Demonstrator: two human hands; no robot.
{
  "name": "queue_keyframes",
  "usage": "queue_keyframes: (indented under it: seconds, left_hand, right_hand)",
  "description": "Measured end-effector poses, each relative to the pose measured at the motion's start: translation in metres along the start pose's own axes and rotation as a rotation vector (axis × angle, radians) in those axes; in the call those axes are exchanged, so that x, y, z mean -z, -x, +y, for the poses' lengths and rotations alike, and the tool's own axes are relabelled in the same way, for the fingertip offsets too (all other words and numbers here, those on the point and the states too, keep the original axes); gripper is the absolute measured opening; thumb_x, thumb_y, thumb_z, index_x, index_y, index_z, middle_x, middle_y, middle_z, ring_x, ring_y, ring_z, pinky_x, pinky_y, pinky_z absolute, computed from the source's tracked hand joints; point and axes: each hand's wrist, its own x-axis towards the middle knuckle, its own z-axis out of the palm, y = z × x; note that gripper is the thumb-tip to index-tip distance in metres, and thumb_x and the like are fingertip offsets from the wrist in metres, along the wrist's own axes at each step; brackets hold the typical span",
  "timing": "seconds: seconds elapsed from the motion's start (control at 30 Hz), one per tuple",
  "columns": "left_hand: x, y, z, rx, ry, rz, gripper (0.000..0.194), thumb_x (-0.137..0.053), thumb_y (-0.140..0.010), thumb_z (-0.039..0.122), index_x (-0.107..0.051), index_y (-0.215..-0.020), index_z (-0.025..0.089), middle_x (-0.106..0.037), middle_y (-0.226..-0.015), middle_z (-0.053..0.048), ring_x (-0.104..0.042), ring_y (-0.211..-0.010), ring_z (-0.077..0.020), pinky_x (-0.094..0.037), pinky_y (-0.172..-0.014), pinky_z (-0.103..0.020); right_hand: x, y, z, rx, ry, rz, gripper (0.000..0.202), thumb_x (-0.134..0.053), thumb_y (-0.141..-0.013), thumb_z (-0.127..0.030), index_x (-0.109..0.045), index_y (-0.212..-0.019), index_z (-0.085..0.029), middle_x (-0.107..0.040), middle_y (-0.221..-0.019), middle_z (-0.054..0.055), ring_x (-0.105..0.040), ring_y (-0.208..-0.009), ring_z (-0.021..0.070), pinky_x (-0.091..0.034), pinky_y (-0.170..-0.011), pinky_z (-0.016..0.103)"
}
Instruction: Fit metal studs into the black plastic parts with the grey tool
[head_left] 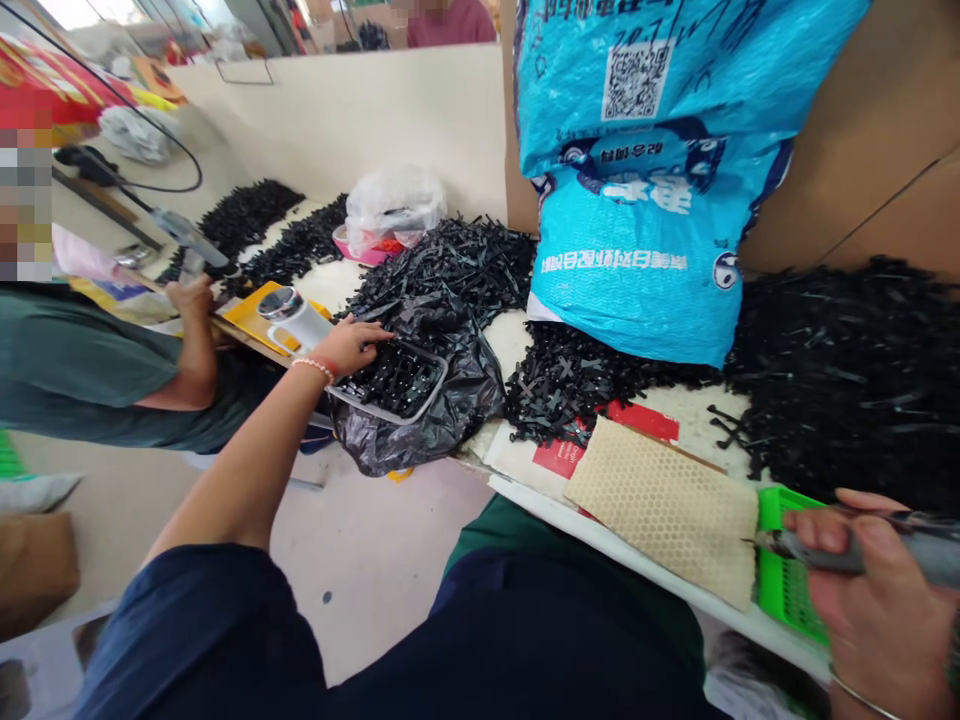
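My left hand (351, 347) reaches over a clear plastic container (433, 398), its fingers stretched out above small black parts (394, 380). The container rests on a crumpled black plastic bag (469, 400) at the table's edge. On the right, my right hand (874, 580) is wrapped round a grey electric screwdriver (926, 552), whose bit points left. Below the tool is a green plastic basket (787, 580). Beside the basket lies a cream honeycomb-patterned pad (667, 510), near the bit's tip.
A large pile of black parts (855, 380) covers the right side. More black parts (450, 260) lie ahead, around a blue woven sack (637, 260). A white mug (300, 318) stands left, on a yellow tray (259, 312). A co-worker's arm (184, 360) is beyond it.
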Motion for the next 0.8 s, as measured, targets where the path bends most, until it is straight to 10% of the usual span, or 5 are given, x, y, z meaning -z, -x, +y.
queue_keyframes:
  seconds: [0.23,0.47,0.8]
  left_hand:
    - [-0.009,0.005,-0.002,-0.024,0.082,0.037,0.062,-0.043,-0.075,0.027,-0.069,-0.131,0.022,-0.063,-0.142,-0.009,-0.052,-0.135,-0.0311,-0.026,-0.121,-0.055]
    - [-0.011,0.022,0.015,0.094,0.103,0.344,0.054,-0.043,-0.086,0.032,-0.067,-0.131,0.013,-0.069,-0.127,-0.017,-0.062,-0.120,-0.0308,-0.045,-0.109,-0.048]
    - [-0.013,0.029,0.028,0.107,0.088,0.289,0.048,-0.037,-0.095,0.045,-0.075,-0.113,0.020,-0.074,-0.118,-0.013,-0.066,-0.113,-0.0288,-0.039,-0.113,-0.049]
  right_hand:
    - [-0.002,-0.001,-0.001,0.032,0.004,-0.010,0.033,-0.082,-0.056,-0.037,-0.065,-0.080,-0.022,-0.046,-0.044,-0.007,-0.040,-0.046,0.0148,-0.039,-0.061,0.037]
    - [-0.008,-0.001,0.001,0.021,-0.008,-0.066,0.032,-0.080,-0.060,-0.038,-0.066,-0.083,-0.021,-0.048,-0.047,-0.006,-0.041,-0.049,0.0139,-0.041,-0.062,0.035]
    - [-0.009,-0.001,-0.002,0.021,-0.011,-0.031,0.032,-0.083,-0.055,-0.037,-0.067,-0.078,-0.022,-0.046,-0.044,-0.006,-0.041,-0.046,0.0140,-0.039,-0.061,0.038]
